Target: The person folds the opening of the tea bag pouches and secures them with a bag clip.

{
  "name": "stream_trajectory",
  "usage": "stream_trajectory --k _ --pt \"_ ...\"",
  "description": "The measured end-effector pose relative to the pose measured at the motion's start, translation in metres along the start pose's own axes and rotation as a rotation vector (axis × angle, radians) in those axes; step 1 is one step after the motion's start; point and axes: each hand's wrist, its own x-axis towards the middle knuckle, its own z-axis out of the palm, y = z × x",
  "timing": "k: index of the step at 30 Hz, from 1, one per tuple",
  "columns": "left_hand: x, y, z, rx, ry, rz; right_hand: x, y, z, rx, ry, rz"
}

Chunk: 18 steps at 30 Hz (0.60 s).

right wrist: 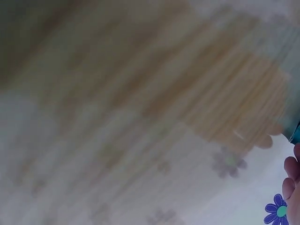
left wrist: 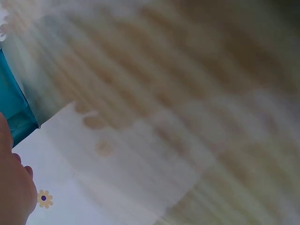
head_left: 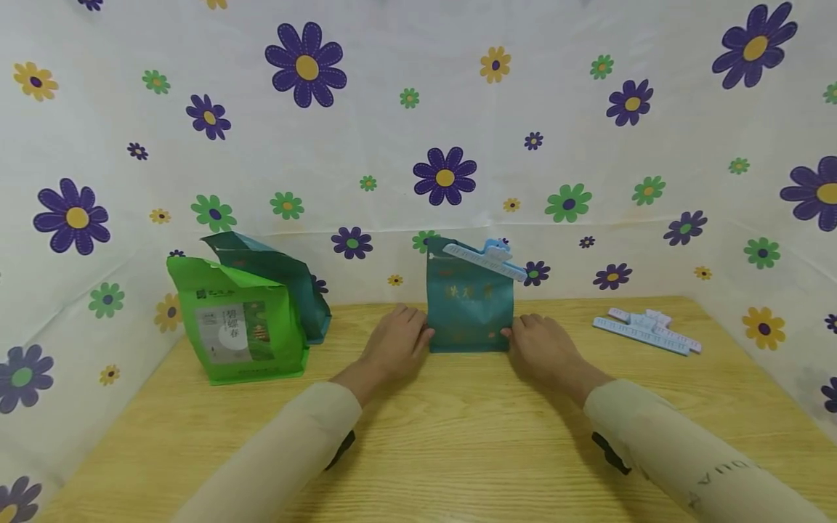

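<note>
A teal tea bag (head_left: pixel 471 309) stands upright near the back of the table, its top folded and held by a blue clip (head_left: pixel 480 261) that slants down to the right. My left hand (head_left: pixel 397 338) holds the bag's lower left edge, thumb at the front. At the opposite lower edge my right hand (head_left: pixel 543 349) holds it too, also with the thumb in front. In the left wrist view, part of the teal bag (left wrist: pixel 16 108) shows beside the hand (left wrist: pixel 16 187); in the right wrist view only a corner of it appears near the fingers (right wrist: pixel 290 166).
To the left stand a bright green tea bag (head_left: pixel 245 341) and, behind it, another dark teal bag (head_left: pixel 288 269), neither with a clip in sight. A blue clip and a pink clip (head_left: pixel 647 330) lie together at the right. Flowered cloth (head_left: pixel 379 145) walls the wooden table (head_left: pixel 458 450).
</note>
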Motion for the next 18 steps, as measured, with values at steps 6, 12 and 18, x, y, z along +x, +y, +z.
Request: stream_trajectory --k 6,12,18 --pt "0.006 0.000 0.002 -0.005 0.028 -0.025 0.005 0.004 0.006 -0.064 -0.009 0.044" --pt "0.009 -0.001 0.004 0.035 0.034 -0.057 0.010 0.005 0.011 -0.072 -0.012 0.062" --pt "0.011 -0.003 0.006 0.066 0.075 -0.056 0.013 0.002 0.011 -0.087 -0.028 0.082"
